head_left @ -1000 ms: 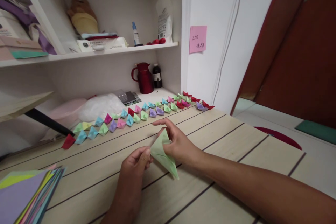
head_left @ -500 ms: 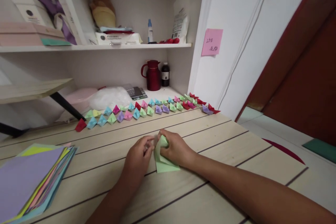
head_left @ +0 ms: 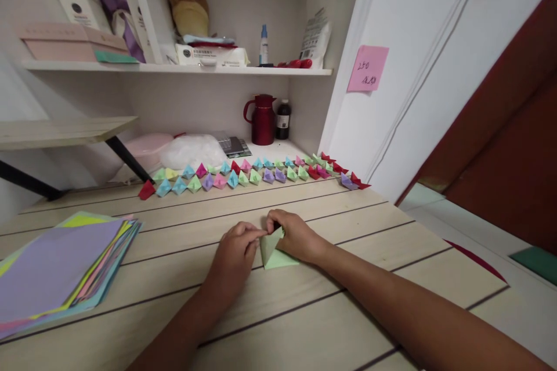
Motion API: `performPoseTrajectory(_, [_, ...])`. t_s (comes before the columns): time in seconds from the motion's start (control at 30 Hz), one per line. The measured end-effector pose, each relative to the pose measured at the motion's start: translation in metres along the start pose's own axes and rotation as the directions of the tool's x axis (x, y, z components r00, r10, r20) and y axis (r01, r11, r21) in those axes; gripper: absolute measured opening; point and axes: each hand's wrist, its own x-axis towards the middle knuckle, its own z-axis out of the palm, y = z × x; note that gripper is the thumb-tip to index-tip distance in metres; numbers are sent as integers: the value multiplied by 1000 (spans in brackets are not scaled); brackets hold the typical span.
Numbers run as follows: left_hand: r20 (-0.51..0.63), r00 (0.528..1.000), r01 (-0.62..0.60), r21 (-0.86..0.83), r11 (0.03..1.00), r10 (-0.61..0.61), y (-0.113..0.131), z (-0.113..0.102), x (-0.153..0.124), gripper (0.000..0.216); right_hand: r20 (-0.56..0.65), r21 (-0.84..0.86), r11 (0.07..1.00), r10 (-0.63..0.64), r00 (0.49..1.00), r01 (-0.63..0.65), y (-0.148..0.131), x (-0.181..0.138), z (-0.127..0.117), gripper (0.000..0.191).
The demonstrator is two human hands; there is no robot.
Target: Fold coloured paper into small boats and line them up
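Note:
A light green folded paper (head_left: 273, 252) rests on the wooden table (head_left: 348, 295) between my hands. My left hand (head_left: 236, 258) pinches its upper left corner with closed fingers. My right hand (head_left: 295, 236) presses down on its top and right side, fingers curled over the fold. Both hands rest on the tabletop. Beyond them, a long row of small folded paper boats (head_left: 243, 175) in red, blue, green, pink and purple runs along the table's far edge.
A stack of coloured paper sheets (head_left: 56, 269) lies at the left. Behind the boats, a shelf nook holds a red jug (head_left: 262, 119), a dark bottle (head_left: 283, 119) and a white plastic bag (head_left: 192, 152). A pink sticky note (head_left: 368, 68) hangs on the white wall; a red door (head_left: 513, 127) stands at right.
The green paper came down from the air onto the table, and both hands now press and pinch it flatter. The camera view shifted left and tilted.

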Motion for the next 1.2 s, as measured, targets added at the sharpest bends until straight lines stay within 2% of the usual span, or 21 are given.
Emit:
performPoseTrajectory(0.17, [107,992,-89,280,956,61,3,0,-3,53,101,107,991,-88,991,78,2,-3,-10,24])
performPoseTrajectory(0.33, [174,980,-166,457,874,95,3,-2,-6,60,204,195,980,-91,975,50,2,-2,-19,27])
performPoseTrajectory(0.5, [215,965,-245,524,816,152,11,-4,-7,45,349,142,987,-121,929,75,-2,2,-34,47])
performPoseTrajectory(0.6, [246,957,-275,586,763,156,16,-1,-7,35,397,143,982,-173,901,126,-6,-4,-43,49])
performPoseTrajectory(0.73, [223,962,-264,616,742,157,16,2,-10,37,339,143,977,-199,919,159,-5,-22,-45,26])
performPoseTrajectory(0.8, [178,971,-232,558,796,158,12,2,-9,43,285,88,985,-166,944,146,-3,-31,-41,21])
performPoseTrajectory(0.9, [36,996,-83,336,938,75,0,-2,-3,38,126,-52,996,-60,990,67,0,-38,-29,16])
performPoseTrajectory(0.97, [-89,996,43,196,980,-26,-12,-9,3,32,24,-125,992,31,999,-28,-1,-34,-18,13])
performPoseTrajectory(1.07, [-216,971,133,144,981,-100,-29,-22,10,34,-118,-235,958,141,983,-166,-5,-19,-2,9])
performPoseTrajectory(1.2, [-254,961,137,93,986,-110,-39,-30,12,36,-153,-240,955,140,978,-174,-9,-3,12,13])
